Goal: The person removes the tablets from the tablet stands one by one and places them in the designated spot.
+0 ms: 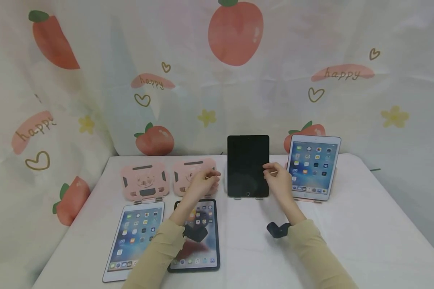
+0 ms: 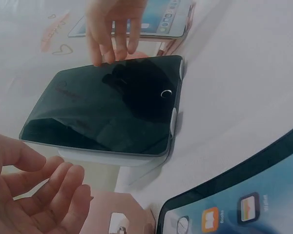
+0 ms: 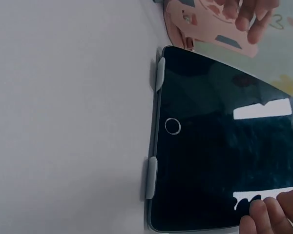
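Note:
A tablet with a dark screen (image 1: 248, 164) stands upright on a stand, its lower edge resting in two small clips (image 3: 152, 178). Beside its right edge is my right hand (image 1: 279, 182), fingertips at or very near that edge; contact is hard to tell. My left hand (image 1: 202, 184) hovers left of the tablet, in front of a pink stand (image 1: 181, 176), with loosely bent fingers and nothing in them. In the left wrist view a gap separates the left fingertips (image 2: 75, 173) from the dark tablet.
At right, a white tablet with a lit screen (image 1: 314, 168) leans on a pink stand. Another pink stand (image 1: 132, 180) is at back left. A white tablet (image 1: 144, 224) and a black-rimmed tablet (image 1: 211, 245) lie in front, partly under my left arm. A printed cloth (image 1: 188, 92) hangs behind.

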`<state>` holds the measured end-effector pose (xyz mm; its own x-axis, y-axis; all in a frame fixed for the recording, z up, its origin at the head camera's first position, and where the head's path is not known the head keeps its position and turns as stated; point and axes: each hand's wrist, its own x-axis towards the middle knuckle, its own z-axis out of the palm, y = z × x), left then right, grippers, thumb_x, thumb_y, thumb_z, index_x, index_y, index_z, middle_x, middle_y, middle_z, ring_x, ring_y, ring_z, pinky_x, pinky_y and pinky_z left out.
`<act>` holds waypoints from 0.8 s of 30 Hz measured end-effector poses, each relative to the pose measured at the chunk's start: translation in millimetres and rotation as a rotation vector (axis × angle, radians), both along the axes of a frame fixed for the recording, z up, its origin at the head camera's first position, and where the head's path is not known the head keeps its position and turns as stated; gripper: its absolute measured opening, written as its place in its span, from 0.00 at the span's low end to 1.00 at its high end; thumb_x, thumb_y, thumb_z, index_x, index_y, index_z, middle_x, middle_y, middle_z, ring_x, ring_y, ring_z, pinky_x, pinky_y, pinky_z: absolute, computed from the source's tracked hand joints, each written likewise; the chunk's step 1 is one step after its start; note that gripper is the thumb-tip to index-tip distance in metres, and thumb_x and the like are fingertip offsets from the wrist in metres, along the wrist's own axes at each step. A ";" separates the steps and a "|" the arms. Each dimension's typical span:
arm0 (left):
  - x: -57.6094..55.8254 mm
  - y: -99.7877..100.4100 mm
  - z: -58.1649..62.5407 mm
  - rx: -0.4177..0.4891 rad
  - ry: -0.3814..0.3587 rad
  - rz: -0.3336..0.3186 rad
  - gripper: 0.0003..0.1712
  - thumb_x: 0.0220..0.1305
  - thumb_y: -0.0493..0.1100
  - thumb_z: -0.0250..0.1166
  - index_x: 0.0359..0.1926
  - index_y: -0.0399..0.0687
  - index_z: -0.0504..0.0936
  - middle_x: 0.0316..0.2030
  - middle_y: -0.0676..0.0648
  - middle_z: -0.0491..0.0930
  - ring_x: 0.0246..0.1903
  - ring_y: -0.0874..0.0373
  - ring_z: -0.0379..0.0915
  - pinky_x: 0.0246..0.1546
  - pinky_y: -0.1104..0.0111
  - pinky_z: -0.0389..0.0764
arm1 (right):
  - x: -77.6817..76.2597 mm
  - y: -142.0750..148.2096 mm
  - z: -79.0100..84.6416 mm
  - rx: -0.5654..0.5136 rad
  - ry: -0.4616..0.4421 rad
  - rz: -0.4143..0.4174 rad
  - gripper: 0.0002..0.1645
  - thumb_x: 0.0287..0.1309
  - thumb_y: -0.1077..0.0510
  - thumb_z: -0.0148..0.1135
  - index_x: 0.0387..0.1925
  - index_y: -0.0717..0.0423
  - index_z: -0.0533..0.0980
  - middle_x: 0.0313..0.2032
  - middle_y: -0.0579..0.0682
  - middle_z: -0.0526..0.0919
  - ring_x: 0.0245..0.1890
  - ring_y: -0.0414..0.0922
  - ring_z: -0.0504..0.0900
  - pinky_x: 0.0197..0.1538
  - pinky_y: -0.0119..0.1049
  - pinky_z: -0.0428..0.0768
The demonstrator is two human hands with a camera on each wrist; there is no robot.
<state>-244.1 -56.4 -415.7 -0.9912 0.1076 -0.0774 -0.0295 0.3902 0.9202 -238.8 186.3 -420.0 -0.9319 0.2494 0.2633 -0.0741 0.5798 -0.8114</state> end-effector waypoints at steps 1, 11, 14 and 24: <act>-2.1 1.6 0.3 0.001 0.007 0.002 0.12 0.68 0.40 0.55 0.47 0.45 0.82 0.38 0.44 0.81 0.34 0.56 0.79 0.36 0.74 0.81 | -0.6 1.0 2.1 0.004 0.004 0.000 0.11 0.62 0.64 0.56 0.45 0.63 0.79 0.39 0.63 0.84 0.35 0.55 0.84 0.31 0.18 0.71; -14.0 12.8 6.2 0.045 0.162 0.046 0.10 0.66 0.36 0.57 0.44 0.40 0.82 0.37 0.41 0.82 0.35 0.52 0.83 0.33 0.75 0.81 | -11.2 8.2 14.9 0.033 0.092 -0.021 0.12 0.63 0.63 0.56 0.46 0.62 0.79 0.39 0.60 0.84 0.36 0.53 0.82 0.32 0.21 0.70; -16.4 16.1 7.7 0.052 0.156 0.057 0.10 0.67 0.37 0.57 0.45 0.40 0.82 0.38 0.41 0.82 0.39 0.46 0.82 0.37 0.72 0.82 | -15.4 10.7 17.8 0.030 0.128 -0.039 0.12 0.63 0.64 0.55 0.46 0.62 0.79 0.39 0.61 0.83 0.37 0.53 0.81 0.35 0.23 0.69; -31.7 24.8 13.5 0.052 0.182 0.098 0.11 0.67 0.36 0.56 0.46 0.39 0.81 0.38 0.39 0.83 0.36 0.48 0.82 0.33 0.72 0.81 | -25.8 17.1 29.1 0.060 0.181 -0.044 0.13 0.60 0.67 0.55 0.46 0.65 0.78 0.40 0.62 0.84 0.39 0.57 0.83 0.43 0.41 0.76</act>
<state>-275.9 -31.6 -402.2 -0.9942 0.0089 0.1071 0.1036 0.3453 0.9327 -264.6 203.4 -391.0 -0.8564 0.2678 0.4413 -0.1890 0.6329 -0.7508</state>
